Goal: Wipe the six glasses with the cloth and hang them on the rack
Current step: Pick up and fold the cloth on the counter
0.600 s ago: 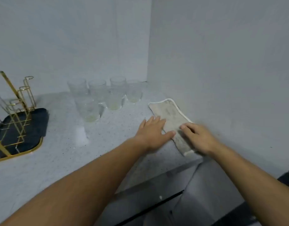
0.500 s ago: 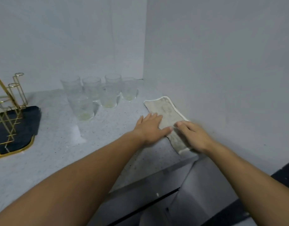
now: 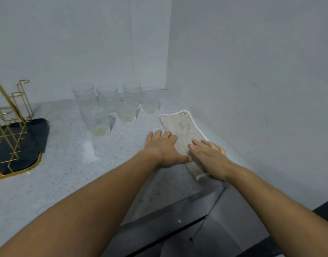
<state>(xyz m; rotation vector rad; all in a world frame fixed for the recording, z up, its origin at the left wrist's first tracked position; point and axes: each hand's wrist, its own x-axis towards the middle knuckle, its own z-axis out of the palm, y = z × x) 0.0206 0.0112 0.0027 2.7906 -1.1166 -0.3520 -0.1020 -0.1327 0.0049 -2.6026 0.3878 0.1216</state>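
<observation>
The left grip [image 3: 164,148] and right grip [image 3: 210,159] are resting flat and open on the cloth [image 3: 180,125] near the front edge of the surface [image 3: 67,160], grasping nothing, and a hasty snatch would be risking flicking it into the tightly clustered glasses [image 3: 106,97] nearby, toppling one.

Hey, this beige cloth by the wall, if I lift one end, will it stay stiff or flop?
Probably flops: the cloth lies limp and flat on the counter, faintly wrinkled. It looks thin, so likely light. Pushed by the flat right hand, it might slide on that smooth top.
</observation>
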